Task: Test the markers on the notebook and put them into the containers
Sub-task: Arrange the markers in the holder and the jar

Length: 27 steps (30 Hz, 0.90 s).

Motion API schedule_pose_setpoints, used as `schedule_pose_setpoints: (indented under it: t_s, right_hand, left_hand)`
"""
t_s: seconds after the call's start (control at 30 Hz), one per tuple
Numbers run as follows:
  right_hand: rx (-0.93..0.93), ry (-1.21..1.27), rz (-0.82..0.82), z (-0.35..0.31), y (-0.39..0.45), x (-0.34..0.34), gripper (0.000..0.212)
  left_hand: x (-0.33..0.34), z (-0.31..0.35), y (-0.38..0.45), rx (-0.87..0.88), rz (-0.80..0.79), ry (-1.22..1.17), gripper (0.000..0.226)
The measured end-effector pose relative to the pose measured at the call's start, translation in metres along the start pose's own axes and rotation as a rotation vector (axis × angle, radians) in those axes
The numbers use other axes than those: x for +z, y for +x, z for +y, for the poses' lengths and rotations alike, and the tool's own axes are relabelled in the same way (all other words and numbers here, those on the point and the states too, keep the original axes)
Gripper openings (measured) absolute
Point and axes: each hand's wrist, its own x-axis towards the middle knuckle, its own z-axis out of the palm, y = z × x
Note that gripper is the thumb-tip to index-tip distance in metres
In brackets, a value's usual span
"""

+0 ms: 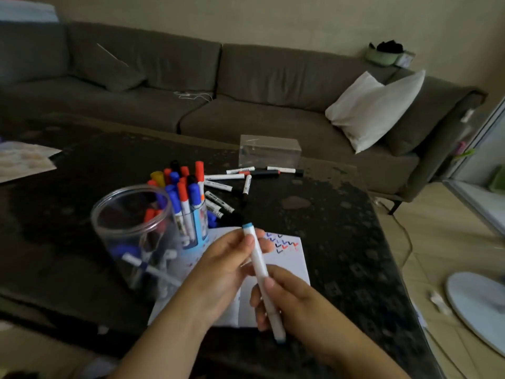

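A: Grip? Marker where?
B: Both hands clamped on marker (261, 272), lower centre; left hand (228, 269) pinches upper barrel, right hand (289, 299) lower; prob. to uncap.
A: Surroundings?
B: Notebook (287, 265) just beneath w/ test ticks; clear jar (131, 231) left for sorting.

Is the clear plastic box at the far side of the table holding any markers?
No. The clear box looks empty; loose markers lie on the table in front of it.

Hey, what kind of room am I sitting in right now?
Most likely a home living room. A long grey sofa with a white cushion runs behind a dark low table, where markers and a notebook are spread out.
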Motion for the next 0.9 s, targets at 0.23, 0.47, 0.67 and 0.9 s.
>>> schedule_pose_setpoints:
  t_s: [0.23,0.47,0.67,0.9]
  right_hand:
    - [-0.076,0.571,-0.022,-0.005,-0.026,0.038,0.031]
    - [-0.076,0.596,-0.016,-0.007,-0.048,0.049,0.034]
    - [-0.071,0.399,0.192,-0.006,-0.049,0.053,0.037]
    - [-0.186,-0.401,0.565,0.009,-0.039,0.044,0.033]
  left_hand:
    - [0.014,0.008,-0.054,-0.066,-0.18,-0.13,0.033]
    - [0.019,0.01,-0.074,-0.054,-0.175,-0.082,0.025]
    - [0.028,0.0,-0.072,-0.02,0.014,-0.033,0.028]
    - [0.032,-0.01,-0.061,-0.055,0.187,0.009,0.02]
